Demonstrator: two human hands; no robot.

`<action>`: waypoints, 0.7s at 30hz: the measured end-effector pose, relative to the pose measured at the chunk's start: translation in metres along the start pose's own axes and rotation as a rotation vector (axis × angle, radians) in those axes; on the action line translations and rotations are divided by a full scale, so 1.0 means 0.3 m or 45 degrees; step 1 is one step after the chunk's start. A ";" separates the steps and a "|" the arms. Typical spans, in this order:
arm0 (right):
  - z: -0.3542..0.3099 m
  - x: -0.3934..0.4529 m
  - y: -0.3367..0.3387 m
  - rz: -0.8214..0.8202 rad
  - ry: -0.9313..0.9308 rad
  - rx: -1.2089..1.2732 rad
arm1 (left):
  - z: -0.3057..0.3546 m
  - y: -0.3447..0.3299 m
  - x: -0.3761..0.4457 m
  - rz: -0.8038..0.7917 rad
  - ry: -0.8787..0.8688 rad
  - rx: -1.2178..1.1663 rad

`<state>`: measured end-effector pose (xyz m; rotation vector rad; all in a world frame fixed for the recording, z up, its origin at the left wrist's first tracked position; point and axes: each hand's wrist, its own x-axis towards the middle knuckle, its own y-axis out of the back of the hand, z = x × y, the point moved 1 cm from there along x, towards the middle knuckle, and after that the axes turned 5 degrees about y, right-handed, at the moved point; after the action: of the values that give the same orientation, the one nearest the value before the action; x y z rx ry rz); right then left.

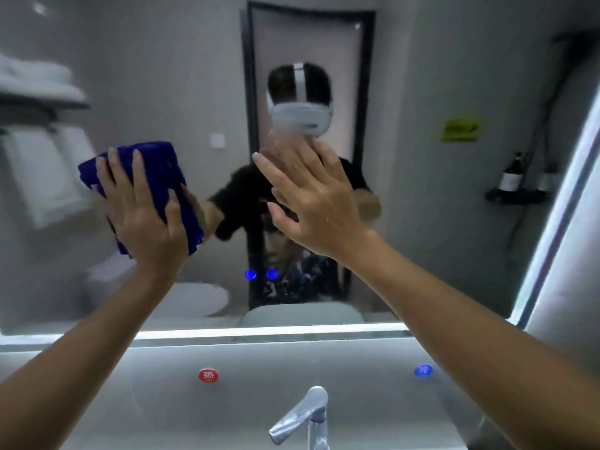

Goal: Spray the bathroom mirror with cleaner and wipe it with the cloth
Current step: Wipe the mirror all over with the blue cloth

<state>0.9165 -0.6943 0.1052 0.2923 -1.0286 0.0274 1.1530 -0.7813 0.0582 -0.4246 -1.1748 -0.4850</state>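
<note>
The whole view is a little blurred, and the reflection in the mirror (162,60) is soft, so small details in it are hard to read. The green sign (459,129) seen in the glass on the right has no readable text. The bottles (513,173) on a small dark shelf there are dim. On the left, the white towels (42,164) in the reflection are cut off by the picture edge. No spray bottle can be made out anywhere.

The blue cloth (162,177) is on the left part of the mirror, folded thick, and the left hand (143,212) partly hides it. This hand presses the cloth flat against the glass, fingers straight and a little spread, pointing up, the thumb lying on the right side of the cloth.

The right hand (311,199) is raised at the middle of the mirror, with wide open fingers, holding nothing. I cannot tell if the fingertips touch the glass.

Both forearms reach far from the near corners. Below, near, a chrome tap (302,417) is cut off at the bottom, between a red sticker (208,375) and a blue sticker (423,370).
</note>
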 end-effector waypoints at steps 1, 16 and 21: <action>0.037 -0.019 0.026 0.013 -0.034 -0.021 | 0.052 -0.018 0.004 -0.020 -0.028 -0.007; 0.143 -0.205 0.154 0.162 -0.427 0.379 | 0.785 -0.219 -0.148 -0.541 0.188 -0.837; 0.091 -0.156 0.131 0.167 -0.447 0.210 | 0.755 -0.171 -0.123 -0.804 0.283 -1.099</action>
<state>0.8631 -0.6580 0.0875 0.3880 -1.3971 0.1855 0.9394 -0.6929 0.1015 -0.7074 -0.8168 -1.5709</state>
